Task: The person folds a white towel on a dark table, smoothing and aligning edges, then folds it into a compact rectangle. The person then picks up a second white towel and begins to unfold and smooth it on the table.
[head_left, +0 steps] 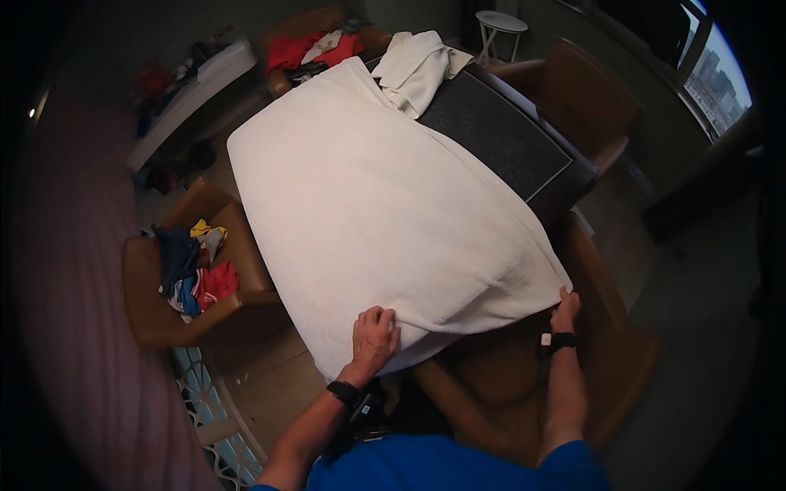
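Observation:
A large white blanket is spread over a dark table, with its near edge hanging over the side toward me. My right hand pinches the blanket's near right corner and holds it out to the side. Closer to the middle of that near edge, my left hand has its fingers curled into the cloth. Between the two hands the fabric is slightly raised and creased. Toward the far right it lies folded back, so part of the dark tabletop shows.
A crumpled white cloth lies at the table's far end. Brown armchairs stand around it: one at left holds colourful clothes, another stands far right. Near me is a brown chair. A small white round table is behind.

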{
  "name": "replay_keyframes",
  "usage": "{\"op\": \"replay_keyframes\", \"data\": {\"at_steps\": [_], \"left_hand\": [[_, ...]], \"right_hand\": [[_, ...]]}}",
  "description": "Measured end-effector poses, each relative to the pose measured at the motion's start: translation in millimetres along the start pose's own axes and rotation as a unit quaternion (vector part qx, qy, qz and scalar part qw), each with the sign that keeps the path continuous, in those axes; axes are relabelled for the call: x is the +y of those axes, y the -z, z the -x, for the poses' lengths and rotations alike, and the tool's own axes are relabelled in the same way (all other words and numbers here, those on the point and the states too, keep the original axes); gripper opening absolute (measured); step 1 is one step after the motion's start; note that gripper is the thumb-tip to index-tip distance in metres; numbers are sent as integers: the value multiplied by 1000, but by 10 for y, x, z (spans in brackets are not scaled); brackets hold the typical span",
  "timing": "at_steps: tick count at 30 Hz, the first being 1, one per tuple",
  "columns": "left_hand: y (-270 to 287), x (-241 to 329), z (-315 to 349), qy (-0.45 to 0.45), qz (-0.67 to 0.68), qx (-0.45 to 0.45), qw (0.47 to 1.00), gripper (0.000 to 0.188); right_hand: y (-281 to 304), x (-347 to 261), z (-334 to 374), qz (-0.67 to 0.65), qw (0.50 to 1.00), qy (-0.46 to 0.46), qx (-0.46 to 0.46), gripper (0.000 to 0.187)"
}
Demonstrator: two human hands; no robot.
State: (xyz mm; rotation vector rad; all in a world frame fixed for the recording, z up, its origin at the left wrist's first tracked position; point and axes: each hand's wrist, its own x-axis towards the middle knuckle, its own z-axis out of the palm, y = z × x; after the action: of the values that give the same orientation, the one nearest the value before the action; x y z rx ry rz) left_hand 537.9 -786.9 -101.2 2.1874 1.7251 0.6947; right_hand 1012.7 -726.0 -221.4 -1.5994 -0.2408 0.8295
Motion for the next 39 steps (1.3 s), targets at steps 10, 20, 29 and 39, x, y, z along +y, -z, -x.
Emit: {"op": "replay_keyframes", "data": {"at_steps": [10,20,29,39], "left_hand": [[5,192,76,4,-56,20,998,45],[-55,177,57,-33,-44,-8,998,48],[-70,96,111,-45,-49,22,998,48],[-82,123,141,-56,-56,52,996,50]], "right_hand": [[-398,-231,112,292,946,144,3,39],[-1309,-542,164,369,832,411,-55,49],[-1550,-1061,1,533,584,605,-94,9],[-1185,-1152,-623,414,796,431,-93,16]]}}
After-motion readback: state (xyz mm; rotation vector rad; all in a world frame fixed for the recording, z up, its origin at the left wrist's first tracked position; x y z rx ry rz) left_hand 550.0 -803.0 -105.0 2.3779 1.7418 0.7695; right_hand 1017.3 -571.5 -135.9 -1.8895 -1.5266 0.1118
